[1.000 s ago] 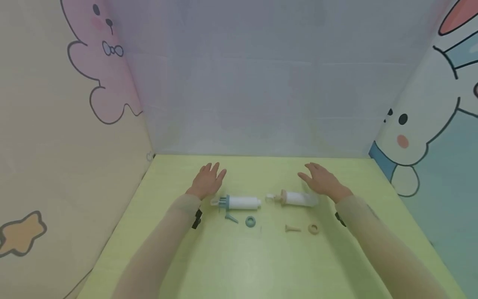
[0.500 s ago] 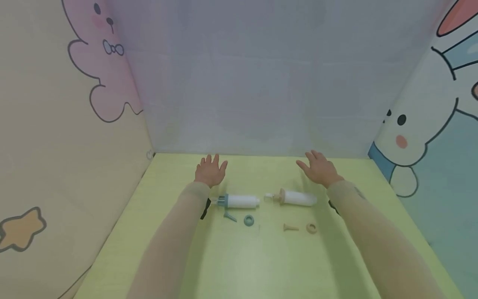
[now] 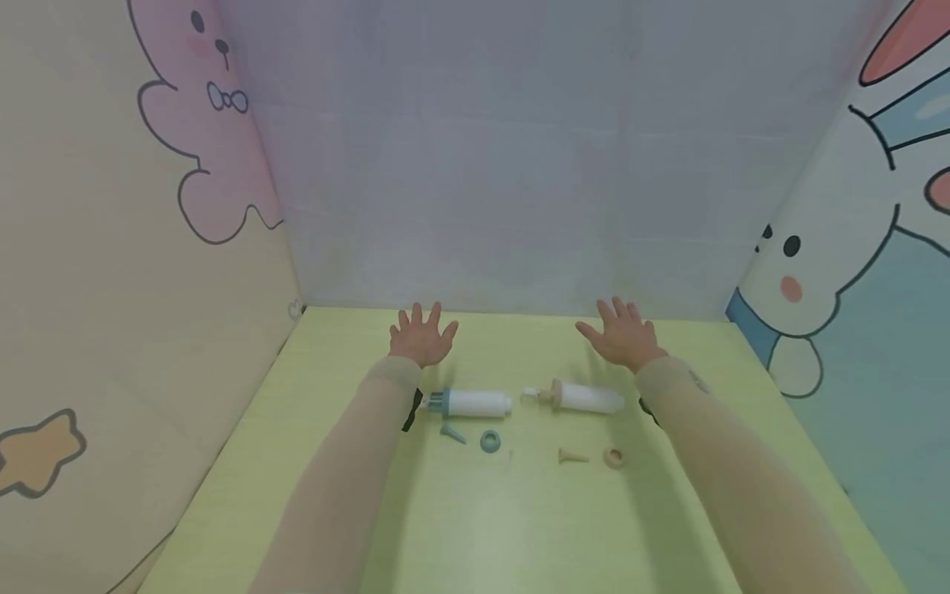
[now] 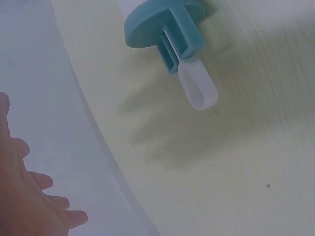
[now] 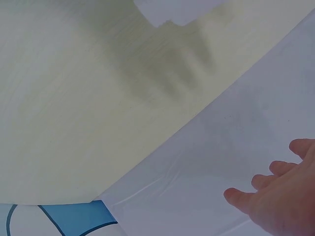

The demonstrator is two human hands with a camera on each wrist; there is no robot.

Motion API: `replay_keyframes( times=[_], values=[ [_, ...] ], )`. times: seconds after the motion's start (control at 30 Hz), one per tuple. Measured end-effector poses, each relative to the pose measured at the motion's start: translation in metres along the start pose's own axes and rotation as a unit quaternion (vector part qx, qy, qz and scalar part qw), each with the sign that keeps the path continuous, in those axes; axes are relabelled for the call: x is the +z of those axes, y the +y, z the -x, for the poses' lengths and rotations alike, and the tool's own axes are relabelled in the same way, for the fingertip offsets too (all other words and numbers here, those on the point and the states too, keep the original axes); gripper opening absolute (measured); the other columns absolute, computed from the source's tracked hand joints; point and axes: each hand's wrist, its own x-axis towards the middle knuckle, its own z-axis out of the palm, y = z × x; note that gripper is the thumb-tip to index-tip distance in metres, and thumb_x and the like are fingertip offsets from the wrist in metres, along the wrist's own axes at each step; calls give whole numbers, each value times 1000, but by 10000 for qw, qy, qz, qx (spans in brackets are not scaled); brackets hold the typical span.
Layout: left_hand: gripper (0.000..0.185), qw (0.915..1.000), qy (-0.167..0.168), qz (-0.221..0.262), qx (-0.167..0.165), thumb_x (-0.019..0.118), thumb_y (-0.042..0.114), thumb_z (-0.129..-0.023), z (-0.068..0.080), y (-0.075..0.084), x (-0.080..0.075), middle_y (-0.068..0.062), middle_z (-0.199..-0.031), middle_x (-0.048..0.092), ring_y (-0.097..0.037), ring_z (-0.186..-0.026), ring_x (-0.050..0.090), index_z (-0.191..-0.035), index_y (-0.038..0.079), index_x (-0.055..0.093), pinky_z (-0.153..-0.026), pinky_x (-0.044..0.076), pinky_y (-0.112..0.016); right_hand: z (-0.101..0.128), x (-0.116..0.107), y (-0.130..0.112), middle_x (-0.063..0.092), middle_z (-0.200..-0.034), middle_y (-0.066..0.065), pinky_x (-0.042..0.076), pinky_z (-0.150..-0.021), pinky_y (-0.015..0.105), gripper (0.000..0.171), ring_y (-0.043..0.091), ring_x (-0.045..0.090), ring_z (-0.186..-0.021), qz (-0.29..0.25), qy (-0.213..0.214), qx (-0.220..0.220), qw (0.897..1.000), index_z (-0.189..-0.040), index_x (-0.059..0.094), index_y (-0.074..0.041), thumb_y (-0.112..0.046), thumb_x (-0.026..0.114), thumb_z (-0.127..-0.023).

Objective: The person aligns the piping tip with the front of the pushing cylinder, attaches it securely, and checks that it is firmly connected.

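My left hand point(image 3: 421, 337) hovers over the far part of the table, fingers spread and holding nothing. Just below it lies a white cylinder with a teal collar point(image 3: 475, 403); the left wrist view shows the white loop point(image 4: 199, 86) at its slotted teal end. My right hand point(image 3: 622, 337), likewise spread and holding nothing, is beyond a second white cylinder with a beige collar point(image 3: 588, 398). In front of these lie a teal peg with a flared end point(image 3: 453, 433), a teal ring point(image 3: 490, 441), a beige peg with a flared end point(image 3: 573, 455) and a beige ring point(image 3: 614, 458).
The pale yellow table point(image 3: 475, 528) meets a whitish wall sheet point(image 3: 475, 181) at its back edge. Printed walls stand on both sides, with a rabbit figure point(image 3: 824, 247) on the right. A tiny translucent piece point(image 3: 510, 454) lies beside the teal ring.
Both hands have reached further forward and a little toward each other, with fingers spreading. The cylinders and small parts have stayed in place on the table.
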Motion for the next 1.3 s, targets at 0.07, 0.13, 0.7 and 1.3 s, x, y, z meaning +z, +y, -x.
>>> replay_keyframes(
  times=[0.07, 0.13, 0.7, 1.3],
  values=[
    [69, 10000, -67, 57, 10, 22, 60, -95, 1, 2, -3, -19, -156, 5, -46, -140, 1, -152, 22, 10, -108, 10, -63, 0, 1, -1, 6, -153, 26, 10, -101, 71, 87, 50, 2, -138, 7, 28, 16, 10000, -150, 13, -6, -69, 22, -91],
    [69, 9999, -80, 84, 35, 22, 60, -95, 2, 4, -5, -19, -156, 4, -46, -140, 0, -152, 23, 9, -108, 9, -63, 1, 1, -2, 6, -153, 26, 10, -101, 71, 86, 50, 3, -138, 40, 43, 31, 10000, -150, 14, -5, -67, 23, -91],
    [71, 9998, -113, 107, 142, 21, 63, -94, 1, -3, -5, -19, -156, -1, -46, -140, -4, -152, 24, 7, -109, 8, -61, -4, 2, -5, 8, -153, 27, 12, -101, 70, 88, 49, 4, -138, 228, -167, -26, 9996, -150, 11, -6, -69, 25, -90],
    [44, 9793, 1292, 646, 1415, 49, 41, -94, 31, -19, 22, -15, -129, 48, -34, -115, 44, -128, 13, 56, -91, 41, -46, 12, 29, -45, 44, -133, 23, 39, -89, 58, 62, 43, 43, -118, 455, 1361, -933, 9852, -135, 40, -2, -37, 60, -89]
  ],
)
